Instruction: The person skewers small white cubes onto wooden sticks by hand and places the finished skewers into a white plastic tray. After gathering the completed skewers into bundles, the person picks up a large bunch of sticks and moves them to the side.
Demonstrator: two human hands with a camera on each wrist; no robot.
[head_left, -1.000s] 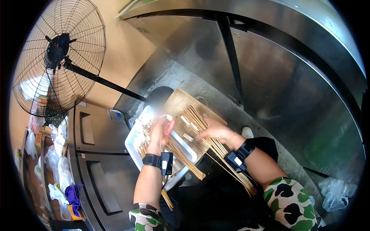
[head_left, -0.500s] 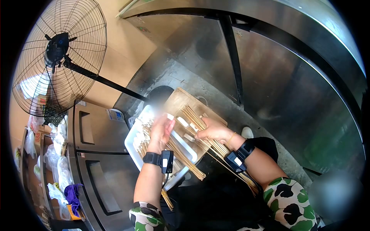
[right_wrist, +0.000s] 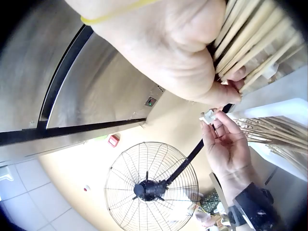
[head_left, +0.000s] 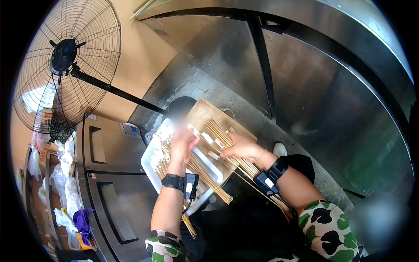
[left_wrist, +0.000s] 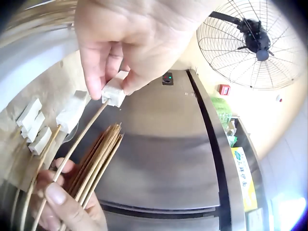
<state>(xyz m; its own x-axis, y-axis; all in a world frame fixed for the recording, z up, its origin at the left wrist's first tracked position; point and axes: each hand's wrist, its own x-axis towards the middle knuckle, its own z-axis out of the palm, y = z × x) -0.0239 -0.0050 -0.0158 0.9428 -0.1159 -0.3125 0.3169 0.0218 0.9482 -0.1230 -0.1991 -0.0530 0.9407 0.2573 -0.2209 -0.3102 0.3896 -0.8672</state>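
Observation:
In the left wrist view, the left hand [left_wrist: 137, 33] pinches a white block [left_wrist: 114, 90] between thumb and fingers, with the tip of one skewer [left_wrist: 79, 139] in it. The right hand [left_wrist: 72, 207] grips that skewer along with a bundle of bare bamboo skewers [left_wrist: 100, 161]. Another skewered white block [left_wrist: 72, 111] is beside it. In the head view, the left hand [head_left: 181, 150] is over the edge of a white tray [head_left: 147, 168] holding skewers with white pieces [head_left: 161, 153]; the right hand [head_left: 244, 150] is over a wooden board [head_left: 203, 109].
A large wire fan [head_left: 64, 54] stands at the left on a black pole. Steel cabinets [head_left: 314, 87] line the right side, and another steel cabinet [head_left: 118, 205] is at the left. Plastic bags [head_left: 72, 192] hang near shelves at the far left.
Over the last second the right hand's skewer bundle has shifted slightly, its lower ends moving right and its upper ends a little left. The left hand has barely moved.

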